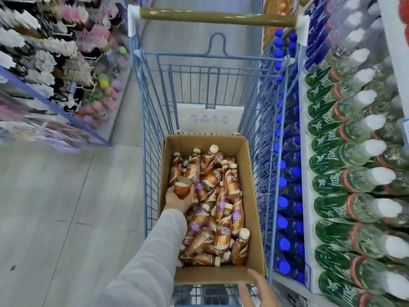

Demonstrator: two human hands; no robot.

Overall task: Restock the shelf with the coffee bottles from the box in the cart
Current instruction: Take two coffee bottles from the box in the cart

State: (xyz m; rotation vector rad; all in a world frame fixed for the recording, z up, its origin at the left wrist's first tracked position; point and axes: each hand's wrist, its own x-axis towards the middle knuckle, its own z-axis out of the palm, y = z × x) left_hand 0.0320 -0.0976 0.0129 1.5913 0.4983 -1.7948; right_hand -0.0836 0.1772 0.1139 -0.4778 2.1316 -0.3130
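Observation:
An open cardboard box (251, 180) sits inside a blue wire cart (152, 134) and holds several brown and purple coffee bottles (223, 231) with cream caps, lying jumbled. My left hand (177, 199) reaches into the box at its left side and grips the base of one coffee bottle (182, 187). My right hand (257, 289) rests at the near right corner of the box, fingers spread against the cardboard, holding nothing.
Shelves on the right carry rows of blue-capped bottles (285, 202) and green-labelled water bottles (354, 180). The cart handle (217, 17) is at the far end. A rack of hanging accessories (51, 69) stands at the left, across a grey floor aisle (66, 207).

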